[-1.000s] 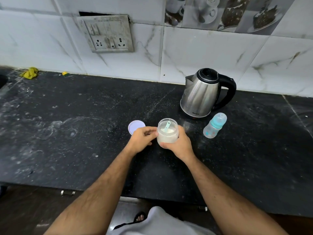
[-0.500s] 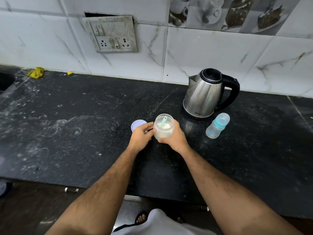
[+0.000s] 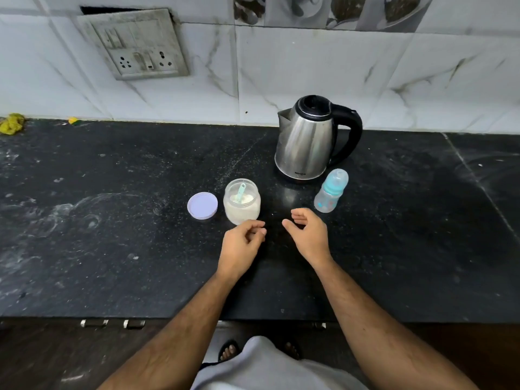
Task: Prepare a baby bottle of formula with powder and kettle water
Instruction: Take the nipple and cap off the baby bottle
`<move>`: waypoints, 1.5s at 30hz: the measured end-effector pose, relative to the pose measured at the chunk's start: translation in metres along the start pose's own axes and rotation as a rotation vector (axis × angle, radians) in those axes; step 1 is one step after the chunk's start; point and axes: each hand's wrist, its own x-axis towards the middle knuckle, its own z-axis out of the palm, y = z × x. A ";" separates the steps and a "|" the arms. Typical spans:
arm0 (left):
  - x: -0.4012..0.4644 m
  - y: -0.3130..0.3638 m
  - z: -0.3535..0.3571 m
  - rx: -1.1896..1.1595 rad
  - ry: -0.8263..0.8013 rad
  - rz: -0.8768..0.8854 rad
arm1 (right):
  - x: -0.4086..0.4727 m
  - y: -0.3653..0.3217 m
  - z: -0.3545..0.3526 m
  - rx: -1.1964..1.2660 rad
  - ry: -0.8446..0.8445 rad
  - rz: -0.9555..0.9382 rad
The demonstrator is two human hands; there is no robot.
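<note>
An open clear jar of white formula powder (image 3: pixel 242 205) stands on the black counter (image 3: pixel 112 220), with a pale green scoop (image 3: pixel 241 191) stuck in the powder. Its lilac lid (image 3: pixel 202 205) lies flat just left of it. A steel kettle (image 3: pixel 308 140) with a black handle stands behind, to the right. A capped baby bottle (image 3: pixel 331 191) with a teal collar stands right of the jar. My left hand (image 3: pixel 242 243) hovers just in front of the jar, fingers loosely curled, holding nothing. My right hand (image 3: pixel 308 235) is open between jar and bottle, touching neither.
A wall socket plate (image 3: pixel 135 45) sits on the tiled backsplash at upper left. A yellow cloth (image 3: pixel 11 123) lies at the counter's far left back. The counter's front edge (image 3: pixel 253 319) runs below my forearms, with drawer handles (image 3: pixel 112 323) under it.
Both hands have let go of the powder jar and drawn back toward me. The jar now stands free on the counter. The camera has moved closer.
</note>
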 end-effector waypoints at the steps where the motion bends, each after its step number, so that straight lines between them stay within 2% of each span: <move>1: 0.003 0.005 0.009 0.022 -0.040 0.021 | 0.000 0.006 -0.008 0.014 0.040 0.013; 5: 0.027 0.025 0.042 0.094 -0.141 0.060 | 0.006 0.025 -0.037 0.007 0.171 0.092; 9: 0.058 0.049 0.070 0.202 -0.224 0.078 | 0.025 0.037 -0.066 -0.025 0.217 0.136; 20: 0.101 0.080 0.114 0.197 -0.325 0.038 | 0.085 0.036 -0.093 -0.044 -0.076 0.121; 24: 0.102 0.082 0.123 0.182 -0.356 0.073 | 0.088 0.038 -0.093 -0.047 -0.110 0.096; 32: 0.087 0.077 0.121 0.185 -0.313 0.079 | 0.066 0.046 -0.101 0.040 -0.140 0.062; 39: 0.059 0.081 0.110 0.088 -0.396 0.040 | 0.027 0.057 -0.103 0.205 -0.213 0.059; 45: 0.048 0.098 0.091 -0.181 -0.484 0.062 | 0.006 0.045 -0.109 0.304 -0.291 0.033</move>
